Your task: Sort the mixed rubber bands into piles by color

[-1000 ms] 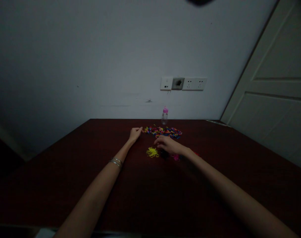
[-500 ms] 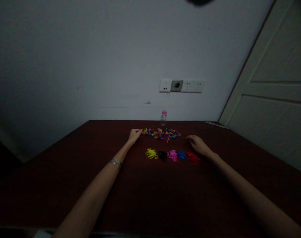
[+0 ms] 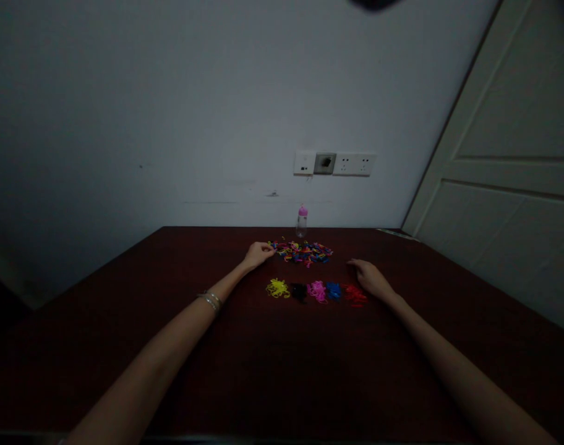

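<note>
At the left edge of a mixed pile of small colored rubber bands, my left hand has its thumb and fingertips drawn together in a pinch. What lies between them is too small to make out. My right hand rests on the table to the right of the pile, fingers loosely stretched toward it and apparently holding nothing. In a row nearer to me lie yellow bands, black bands, pink bands, blue bands and red bands. The red ones are closest to my right hand.
A small clear bottle with a pink top stands behind the mixed pile. The dark red table meets a pale wall with sockets. To the right is a white paneled door.
My left hand has shifted right and reached onto the left edge of the mixed pile. My right hand stays by the red bands. The whole view has moved slightly.
</note>
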Tool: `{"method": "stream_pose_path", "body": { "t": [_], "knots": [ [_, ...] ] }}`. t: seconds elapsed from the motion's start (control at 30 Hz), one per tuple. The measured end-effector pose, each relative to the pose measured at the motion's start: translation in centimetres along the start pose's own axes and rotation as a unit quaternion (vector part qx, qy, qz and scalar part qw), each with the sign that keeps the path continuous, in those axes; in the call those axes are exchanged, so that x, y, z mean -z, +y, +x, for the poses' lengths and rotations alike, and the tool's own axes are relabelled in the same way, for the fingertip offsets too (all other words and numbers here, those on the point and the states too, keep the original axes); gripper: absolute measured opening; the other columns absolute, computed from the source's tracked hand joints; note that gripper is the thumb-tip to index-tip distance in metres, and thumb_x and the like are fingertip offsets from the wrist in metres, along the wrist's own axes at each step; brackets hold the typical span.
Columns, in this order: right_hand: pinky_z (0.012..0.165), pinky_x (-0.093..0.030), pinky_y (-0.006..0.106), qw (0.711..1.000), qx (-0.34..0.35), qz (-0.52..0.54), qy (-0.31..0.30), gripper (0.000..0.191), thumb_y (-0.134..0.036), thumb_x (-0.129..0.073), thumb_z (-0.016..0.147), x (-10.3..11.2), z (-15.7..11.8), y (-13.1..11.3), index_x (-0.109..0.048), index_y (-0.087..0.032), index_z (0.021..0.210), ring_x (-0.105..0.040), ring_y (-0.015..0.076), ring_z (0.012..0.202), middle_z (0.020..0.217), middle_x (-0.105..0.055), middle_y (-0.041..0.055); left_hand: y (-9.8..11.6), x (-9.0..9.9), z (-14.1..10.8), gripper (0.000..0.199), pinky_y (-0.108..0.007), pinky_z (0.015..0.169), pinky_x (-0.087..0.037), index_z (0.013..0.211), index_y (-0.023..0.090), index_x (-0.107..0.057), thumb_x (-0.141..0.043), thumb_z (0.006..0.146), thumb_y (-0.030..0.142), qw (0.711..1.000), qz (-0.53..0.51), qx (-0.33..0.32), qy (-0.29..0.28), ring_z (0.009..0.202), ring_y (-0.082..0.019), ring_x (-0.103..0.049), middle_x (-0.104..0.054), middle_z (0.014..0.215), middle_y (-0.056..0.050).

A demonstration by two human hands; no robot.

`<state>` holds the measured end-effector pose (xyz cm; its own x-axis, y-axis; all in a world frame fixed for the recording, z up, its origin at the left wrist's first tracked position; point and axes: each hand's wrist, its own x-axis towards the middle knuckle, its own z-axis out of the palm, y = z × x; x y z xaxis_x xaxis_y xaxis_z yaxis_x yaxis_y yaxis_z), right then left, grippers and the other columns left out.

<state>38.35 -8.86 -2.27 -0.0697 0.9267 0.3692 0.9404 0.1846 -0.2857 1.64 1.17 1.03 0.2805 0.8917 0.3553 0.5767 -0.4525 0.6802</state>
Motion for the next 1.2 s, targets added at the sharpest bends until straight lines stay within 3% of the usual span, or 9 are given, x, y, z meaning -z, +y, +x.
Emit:
{"method": "stream_pose_path", "body": {
  "t": [0.17,0.3,0.43,0.7,0.97,1.2],
  "knots": [
    [0.100,-0.037,0.034,1.000,0.008,-0.004,0.010,0.043,-0.006,-0.037,0.077,0.1,-0.2,-0.2,-0.062,-0.012,0.111,-0.052,0.0209,0.114,0.119,-0.060,0.0124,3.8,-0.8,0.8,0.026,-0.023,0.061,-0.038,0.082,0.017,-0.073,-0.061,0.067,0.034,0.990,0.064,-0.070,-0.099,0.067,-0.015,-0.055,-0.066,0.072,-0.004],
    [0.100,-0.037,0.035,1.000,0.004,0.017,0.017,0.043,-0.005,-0.038,0.076,0.1,-0.2,-0.1,-0.063,-0.012,0.110,-0.053,0.0211,0.113,0.119,-0.060,0.0128,5.7,-1.4,0.7,0.017,-0.023,0.069,-0.040,0.080,0.024,-0.073,-0.064,0.066,0.024,0.977,0.152,-0.082,-0.125,0.080,-0.019,-0.058,-0.068,0.081,-0.004],
    [0.100,-0.038,0.036,1.000,-0.001,0.019,0.022,0.042,-0.006,-0.038,0.076,0.0,-0.2,0.0,-0.063,-0.014,0.109,-0.053,0.0208,0.113,0.118,-0.060,0.0118,5.8,-2.2,1.0,0.021,-0.025,0.074,-0.041,0.084,0.025,-0.073,-0.062,0.067,0.019,0.968,0.190,-0.084,-0.141,0.084,-0.021,-0.059,-0.068,0.084,-0.004],
    [0.101,-0.036,0.034,1.000,0.001,0.018,0.016,0.043,-0.005,-0.037,0.076,0.0,-0.2,0.0,-0.062,-0.010,0.111,-0.052,0.0200,0.114,0.120,-0.059,0.0134,5.2,-2.7,1.7,0.016,-0.026,0.070,-0.042,0.076,0.023,-0.071,-0.059,0.067,0.018,0.963,0.203,-0.092,-0.155,0.076,-0.020,-0.060,-0.067,0.078,-0.005],
    [0.099,-0.038,0.034,1.000,0.000,0.017,0.013,0.041,-0.007,-0.038,0.078,0.2,-0.3,-0.2,-0.062,-0.012,0.111,-0.053,0.0209,0.113,0.119,-0.060,0.0128,4.9,-2.1,2.0,0.014,-0.022,0.063,-0.039,0.071,0.019,-0.072,-0.061,0.064,0.017,0.982,0.110,-0.063,-0.139,0.066,-0.015,-0.056,-0.065,0.067,-0.002],
    [0.100,-0.038,0.036,0.999,0.000,0.026,0.025,0.042,-0.005,-0.039,0.076,0.2,-0.3,-0.2,-0.063,-0.014,0.109,-0.053,0.0209,0.113,0.117,-0.061,0.0112,5.6,-0.8,2.5,0.026,-0.020,0.052,-0.035,0.075,0.010,-0.073,-0.067,0.063,0.032,0.986,-0.105,-0.024,-0.124,0.053,-0.009,-0.047,-0.063,0.063,-0.004]
  ]
}}
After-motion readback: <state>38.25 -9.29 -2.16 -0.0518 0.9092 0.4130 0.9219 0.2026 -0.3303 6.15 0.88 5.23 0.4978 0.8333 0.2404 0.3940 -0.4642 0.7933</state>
